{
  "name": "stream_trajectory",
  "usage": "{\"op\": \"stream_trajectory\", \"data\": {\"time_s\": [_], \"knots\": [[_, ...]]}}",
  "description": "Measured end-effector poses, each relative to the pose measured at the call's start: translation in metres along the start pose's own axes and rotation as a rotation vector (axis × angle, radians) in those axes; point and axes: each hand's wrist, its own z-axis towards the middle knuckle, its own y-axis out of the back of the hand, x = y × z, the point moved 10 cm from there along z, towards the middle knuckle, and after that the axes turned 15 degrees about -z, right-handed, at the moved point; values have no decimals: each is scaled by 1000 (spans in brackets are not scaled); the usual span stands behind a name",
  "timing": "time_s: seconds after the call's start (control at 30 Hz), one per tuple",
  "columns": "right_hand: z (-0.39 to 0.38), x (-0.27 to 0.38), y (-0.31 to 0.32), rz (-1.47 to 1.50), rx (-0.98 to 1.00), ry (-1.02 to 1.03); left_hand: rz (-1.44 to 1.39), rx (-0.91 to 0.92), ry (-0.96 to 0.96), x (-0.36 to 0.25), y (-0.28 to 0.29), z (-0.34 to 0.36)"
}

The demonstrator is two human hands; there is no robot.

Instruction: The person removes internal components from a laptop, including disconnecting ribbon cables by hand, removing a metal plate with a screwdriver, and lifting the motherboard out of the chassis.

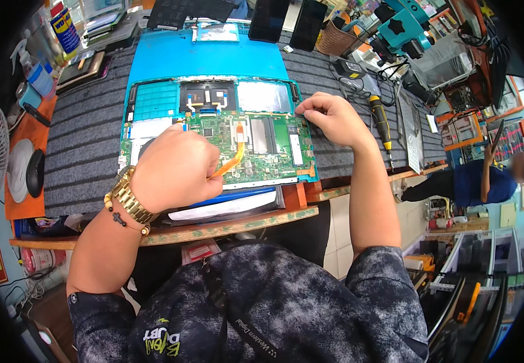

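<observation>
An opened laptop base with a blue shell (pixel 155 100) lies on the mat, its green circuit board (pixel 210 125) exposed. My left hand (pixel 174 160) is over the board's left side with its fingers curled closed. Its knuckles are close to the lower end of a copper heat pipe (pixel 235 161), and whatever the fingers grip is hidden. At the laptop's right edge, my right hand (pixel 336 119) has thumb and forefinger pinched together beside the board's upper right corner. Anything between those fingertips is too small to make out.
Beyond the base spreads a blue panel (pixel 213 57). To the right lie a yellow-black screwdriver (pixel 380 121) and a keyboard (pixel 410 130); a teal microscope (pixel 402 33) stands behind. Phones (pixel 83 68) and a spray can (pixel 64 29) are at left. Another person (pixel 485 181) stands far right.
</observation>
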Motion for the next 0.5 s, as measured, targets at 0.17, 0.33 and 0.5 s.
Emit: {"op": "stream_trajectory", "data": {"time_s": [0.17,0.33,0.5], "knots": [[12,0,-5,30,47,-7,1,4,22,2,-1,0],[18,-4,-9,-21,87,-73,5,-17,15,2,-2,-2],[19,-5,-10,10,85,-63,52,-54,-17,-2,-1,-3]]}}
